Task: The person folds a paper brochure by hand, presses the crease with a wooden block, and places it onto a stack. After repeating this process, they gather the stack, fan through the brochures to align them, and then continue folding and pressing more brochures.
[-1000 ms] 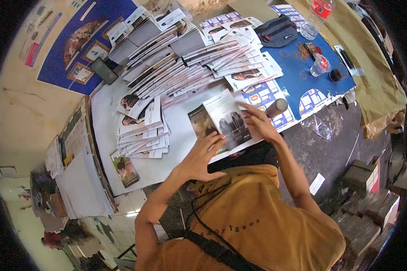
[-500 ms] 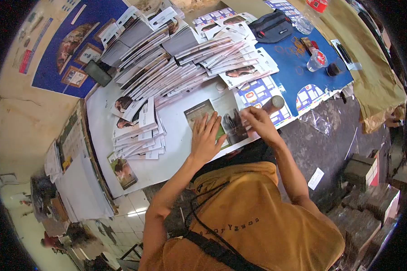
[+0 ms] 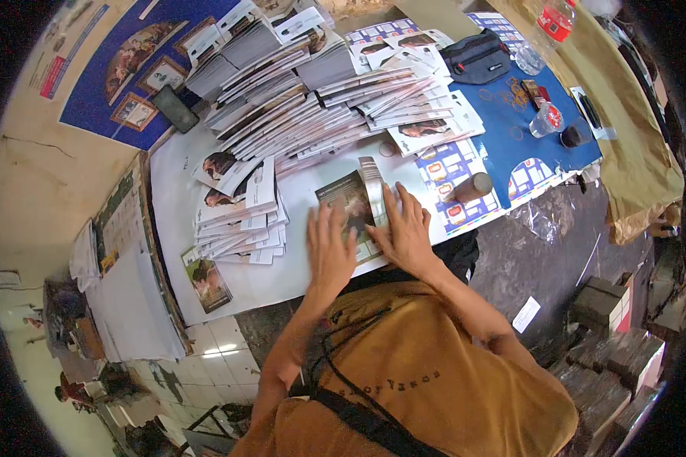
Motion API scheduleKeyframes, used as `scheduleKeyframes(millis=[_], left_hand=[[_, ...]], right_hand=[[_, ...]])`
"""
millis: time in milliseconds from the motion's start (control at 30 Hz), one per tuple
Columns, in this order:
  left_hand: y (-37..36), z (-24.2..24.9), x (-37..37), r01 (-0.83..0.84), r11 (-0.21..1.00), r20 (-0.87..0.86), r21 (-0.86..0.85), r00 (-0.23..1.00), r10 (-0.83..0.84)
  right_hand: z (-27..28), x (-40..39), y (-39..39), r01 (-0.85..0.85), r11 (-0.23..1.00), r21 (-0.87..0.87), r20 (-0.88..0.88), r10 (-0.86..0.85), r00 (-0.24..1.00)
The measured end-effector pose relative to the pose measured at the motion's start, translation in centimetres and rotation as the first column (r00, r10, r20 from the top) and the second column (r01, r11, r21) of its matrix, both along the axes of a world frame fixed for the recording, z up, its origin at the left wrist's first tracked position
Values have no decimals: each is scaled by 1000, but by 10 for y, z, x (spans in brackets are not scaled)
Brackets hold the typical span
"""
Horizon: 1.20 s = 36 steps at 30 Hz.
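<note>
Brown leaflet [image 3: 344, 190], flat earlier, now part-folded; right hand [image 3: 408, 232] touching raised flap [image 3: 372, 179]; left hand [image 3: 331, 247] spread; both grips open.

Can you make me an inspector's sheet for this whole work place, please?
Surface: table, white on the left, blue on the right
Job's things: partly open leaflet between the hands; piled booklets behind
Clutter: dark bag, clear cup, rubber bands
Left hand: blurred, fingers spread, by the leaflet
Right hand: at the leaflet's raised flap
Cables: nothing seen on the table
Surroundings: boxes at right
</note>
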<state>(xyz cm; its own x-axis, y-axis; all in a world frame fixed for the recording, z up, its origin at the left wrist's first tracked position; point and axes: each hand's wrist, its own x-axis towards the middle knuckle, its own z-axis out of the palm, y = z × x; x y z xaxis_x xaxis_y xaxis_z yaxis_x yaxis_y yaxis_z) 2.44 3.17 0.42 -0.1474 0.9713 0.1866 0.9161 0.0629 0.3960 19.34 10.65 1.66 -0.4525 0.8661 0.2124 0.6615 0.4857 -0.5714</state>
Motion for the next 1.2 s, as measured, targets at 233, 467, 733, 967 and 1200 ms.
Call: scheduleKeyframes(millis=[233, 467, 733, 967, 1200], left_hand=[[-35, -6, -6, -26, 994, -128, -103, 992, 13], [-38, -15, -9, -21, 990, -201, -136, 979, -7], [-37, -7, -7, -26, 991, -89, -131, 996, 14], [-36, -8, -7, -35, 987, -103, -159, 994, 19], [-36, -7, -8, -25, 987, -104, -156, 995, 9]], right_hand=[[8, -12, -13, -257, 965, 43, 41, 256, 966], [-2, -14, -4, -368, 917, -155, -263, 321, 910], [-13, -22, -11, -205, 975, 81, 167, 190, 968], [-17, -26, -16, -231, 968, 101, 199, 208, 958], [-18, -26, -16, -243, 964, 108, 214, 217, 953]])
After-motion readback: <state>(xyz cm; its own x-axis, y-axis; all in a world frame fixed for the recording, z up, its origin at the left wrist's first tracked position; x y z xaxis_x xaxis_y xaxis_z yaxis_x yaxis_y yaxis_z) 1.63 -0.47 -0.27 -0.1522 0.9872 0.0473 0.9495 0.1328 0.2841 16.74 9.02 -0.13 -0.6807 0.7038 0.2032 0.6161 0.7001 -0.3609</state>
